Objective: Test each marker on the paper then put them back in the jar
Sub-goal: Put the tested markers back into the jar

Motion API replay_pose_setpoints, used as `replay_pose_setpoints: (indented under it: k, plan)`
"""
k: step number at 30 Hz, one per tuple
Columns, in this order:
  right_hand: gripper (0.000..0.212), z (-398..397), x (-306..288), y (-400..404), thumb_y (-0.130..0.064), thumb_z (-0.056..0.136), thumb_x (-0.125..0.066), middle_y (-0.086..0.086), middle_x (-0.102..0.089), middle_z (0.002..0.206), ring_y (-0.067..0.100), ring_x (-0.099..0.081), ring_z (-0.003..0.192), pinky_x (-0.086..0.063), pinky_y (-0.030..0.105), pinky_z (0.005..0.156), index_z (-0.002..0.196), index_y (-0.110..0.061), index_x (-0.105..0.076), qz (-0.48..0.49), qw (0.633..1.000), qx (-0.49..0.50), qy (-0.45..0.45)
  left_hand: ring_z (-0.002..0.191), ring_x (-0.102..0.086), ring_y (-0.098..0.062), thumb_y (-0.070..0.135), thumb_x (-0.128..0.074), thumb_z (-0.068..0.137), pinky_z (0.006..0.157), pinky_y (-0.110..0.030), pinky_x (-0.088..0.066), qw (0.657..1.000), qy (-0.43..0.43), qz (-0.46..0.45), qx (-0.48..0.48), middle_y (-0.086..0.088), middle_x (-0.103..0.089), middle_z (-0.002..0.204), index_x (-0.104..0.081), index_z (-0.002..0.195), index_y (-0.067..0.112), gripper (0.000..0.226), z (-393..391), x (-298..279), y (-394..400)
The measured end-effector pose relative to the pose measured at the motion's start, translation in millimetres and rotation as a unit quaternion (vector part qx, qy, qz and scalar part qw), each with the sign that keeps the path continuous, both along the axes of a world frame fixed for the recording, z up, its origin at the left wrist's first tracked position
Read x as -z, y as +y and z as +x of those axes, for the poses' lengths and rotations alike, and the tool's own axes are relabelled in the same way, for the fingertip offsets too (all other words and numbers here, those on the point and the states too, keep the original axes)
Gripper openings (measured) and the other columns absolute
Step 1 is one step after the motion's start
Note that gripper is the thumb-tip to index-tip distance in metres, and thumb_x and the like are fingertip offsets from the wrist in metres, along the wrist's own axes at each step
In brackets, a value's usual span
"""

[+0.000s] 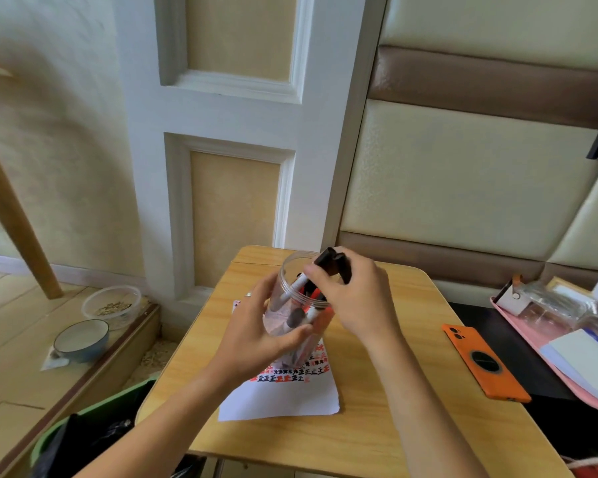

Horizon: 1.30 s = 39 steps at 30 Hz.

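The right hand (354, 298) grips two black-capped markers (332, 263) at the mouth of the jar (292, 305), fingers curled round them, their dark ends sticking up above the knuckles and tilted toward the rim. The left hand (256, 334) holds the jar from the side, thumb across its front and fingers wrapped behind, a ring on one finger; the jar is lifted and tipped toward the right hand rather than standing flat. It is clear plastic with a ribbed rim, and inside it lie several more markers with white barrels and black or red caps, leaning at mixed angles. Beneath the jar a white sheet of paper (283, 401) lies on the wooden surface (377, 436), its upper part covered in rows of small red and black marks, its lower part blank. An orange phone (485, 362) lies face down at the surface's right edge. Further right, a pink tray (532, 339) holds clear bags and papers. On the floor to the left stand a clear plastic tub (113, 305) with some bits in it and a blue-rimmed bowl (82, 339), and a green bin (83, 432) sits near the surface's left corner.
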State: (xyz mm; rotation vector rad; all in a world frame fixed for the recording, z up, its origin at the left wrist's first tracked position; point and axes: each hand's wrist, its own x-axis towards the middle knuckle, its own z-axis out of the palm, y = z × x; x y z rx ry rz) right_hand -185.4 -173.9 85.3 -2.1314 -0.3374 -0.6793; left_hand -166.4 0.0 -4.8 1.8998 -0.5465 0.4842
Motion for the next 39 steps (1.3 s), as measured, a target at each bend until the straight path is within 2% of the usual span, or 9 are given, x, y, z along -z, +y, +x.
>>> replay_pose_setpoints:
  k: [5, 8, 10, 13, 16, 21, 29, 32, 39]
  plan:
    - [0.031, -3.6, -8.3, 4.1, -0.054, 0.095, -0.062, -0.01, -0.071, 0.084, 0.004, -0.064, 0.082, -0.051, 0.025, 0.071, 0.097, -0.026, -0.072, -0.057, 0.998, 0.0, 0.026, 0.126, -0.058, -0.007, 0.035, -0.085, 0.08, 0.103, -0.043, -0.051, 1.0, 0.005, -0.004, 0.001, 0.017, -0.061, 0.136, -0.043, 0.148, 0.028, 0.08, -2.7, -1.3, -2.2]
    - [0.026, -7.4, -8.1, 8.0, -0.045, 0.099, -0.05, -0.009, -0.061, 0.076, 0.003, -0.055, 0.067, -0.041, 0.02, 0.059, 0.097, -0.021, -0.059, 0.074, 0.997, -0.004, -0.012, 0.128, -0.055, -0.003, 0.043, -0.085, 0.08, 0.106, -0.042, -0.05, 1.0, 0.02, -0.021, -0.006, 0.021, -0.058, 0.138, -0.042, 0.149, 0.031, 0.083, -3.7, -1.8, -1.9]
    - [0.021, -9.2, -12.4, 9.9, -0.032, 0.095, -0.041, -0.003, -0.05, 0.069, 0.01, -0.043, 0.058, -0.035, 0.028, 0.053, 0.09, -0.015, -0.051, 0.17, 0.984, -0.01, -0.046, 0.129, -0.054, -0.002, 0.048, -0.083, 0.079, 0.107, -0.044, -0.049, 0.999, 0.033, -0.032, -0.008, 0.023, -0.058, 0.138, -0.042, 0.148, 0.034, 0.082, -2.9, -1.6, 0.0]
    - [0.023, -8.6, -28.8, 10.3, -0.03, 0.099, -0.04, 0.001, -0.052, 0.078, 0.014, -0.051, 0.064, -0.043, 0.025, 0.058, 0.089, -0.013, -0.052, 0.214, 0.973, 0.007, -0.082, 0.126, -0.057, -0.004, 0.048, -0.083, 0.078, 0.105, -0.047, -0.05, 0.997, 0.049, -0.053, -0.01, 0.021, -0.061, 0.134, -0.044, 0.146, 0.035, 0.079, -1.0, -0.6, 2.1]
    - [0.03, -3.9, -46.9, 8.7, -0.041, 0.103, -0.045, -0.004, -0.059, 0.096, 0.002, -0.056, 0.082, -0.043, 0.012, 0.067, 0.1, -0.017, -0.063, 0.175, 0.975, 0.035, -0.13, 0.122, -0.06, -0.005, 0.055, -0.081, 0.076, 0.102, -0.047, -0.051, 0.995, 0.061, -0.072, -0.015, 0.019, -0.063, 0.13, -0.046, 0.143, 0.036, 0.078, 2.2, 1.2, 3.0]
    - [0.022, 18.2, -52.9, 17.2, -0.03, 0.104, -0.057, -0.01, -0.056, 0.073, 0.003, -0.05, 0.065, -0.036, 0.014, 0.056, 0.089, -0.015, -0.06, 0.116, 0.985, 0.03, -0.125, 0.119, -0.062, -0.005, 0.048, -0.081, 0.078, 0.102, -0.048, -0.051, 0.994, 0.071, -0.082, -0.017, 0.018, -0.066, 0.125, -0.048, 0.14, 0.035, 0.071, 5.9, 4.1, 2.5]
    - [0.018, 39.4, -20.6, 37.3, -0.033, 0.098, -0.06, -0.004, -0.07, 0.097, 0.019, -0.064, 0.088, -0.052, 0.033, 0.071, 0.11, -0.02, -0.063, -0.208, 0.976, 0.03, 0.065, 0.115, -0.065, -0.011, 0.044, -0.077, 0.085, 0.096, -0.046, -0.054, 0.996, 0.057, -0.074, -0.007, 0.013, -0.067, 0.123, -0.045, 0.141, 0.035, 0.065, 4.6, 3.0, -0.8]
    - [0.021, 41.3, -26.6, 40.0, -0.036, 0.096, -0.061, -0.002, -0.073, 0.103, 0.022, -0.064, 0.096, -0.054, 0.038, 0.078, 0.114, -0.028, -0.057, -0.244, 0.965, 0.012, 0.096, 0.115, -0.064, -0.011, 0.046, -0.075, 0.086, 0.095, -0.047, -0.054, 0.996, 0.055, -0.073, -0.007, 0.014, -0.066, 0.124, -0.044, 0.141, 0.038, 0.064, 3.9, 2.6, -0.9]
    - [0.02, 48.5, -52.8, 44.7, -0.031, 0.09, -0.064, 0.002, -0.075, 0.094, 0.02, -0.068, 0.091, -0.055, 0.031, 0.069, 0.092, -0.023, -0.083, -0.34, 0.912, 0.002, 0.229, 0.114, -0.062, -0.008, 0.056, -0.072, 0.084, 0.095, -0.043, -0.054, 0.997, 0.057, -0.06, -0.008, 0.014, -0.064, 0.124, -0.039, 0.146, 0.036, 0.072, 4.4, 4.1, -0.3]
